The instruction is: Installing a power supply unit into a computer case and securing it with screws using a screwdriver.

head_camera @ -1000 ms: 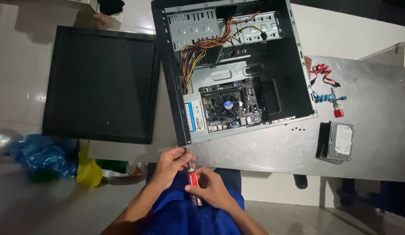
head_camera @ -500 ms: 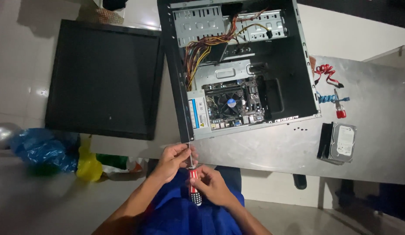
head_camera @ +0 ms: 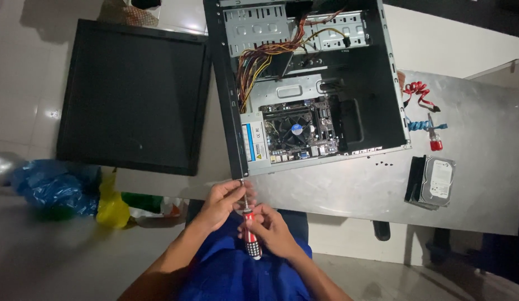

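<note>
A screwdriver [head_camera: 249,223] with a red, white-patterned handle and a thin metal shaft stands nearly upright at the near edge of the worktop [head_camera: 348,189], its tip pointing up at the lower corner of the open computer case [head_camera: 304,83]. Whether the tip actually touches the case frame cannot be told. The right hand [head_camera: 273,228] is closed around the handle, low down, over the person's blue-clad lap. The left hand [head_camera: 223,202] is curled with its fingertips pinched on the shaft just above the handle.

The case lies on its side on the grey metal worktop with its side panel off. Inside it, a motherboard [head_camera: 298,131] with a round cooler fan sits near the lower edge, a bundle of yellow, red and black wires [head_camera: 259,61] runs up the left inner side, and perforated metal drive bays [head_camera: 259,28] fill the top.

To the right of the case, well apart from the hands, a hard drive [head_camera: 437,179] lies flat on the worktop beside a black block. Above it lie a small red-handled screwdriver [head_camera: 434,136], a blue cable [head_camera: 421,125] and a red cable [head_camera: 416,92].

Left of the case, a dark flat monitor [head_camera: 131,95] lies screen up. Below it, on the floor, sit blue [head_camera: 53,184] and yellow [head_camera: 111,203] plastic bags.
</note>
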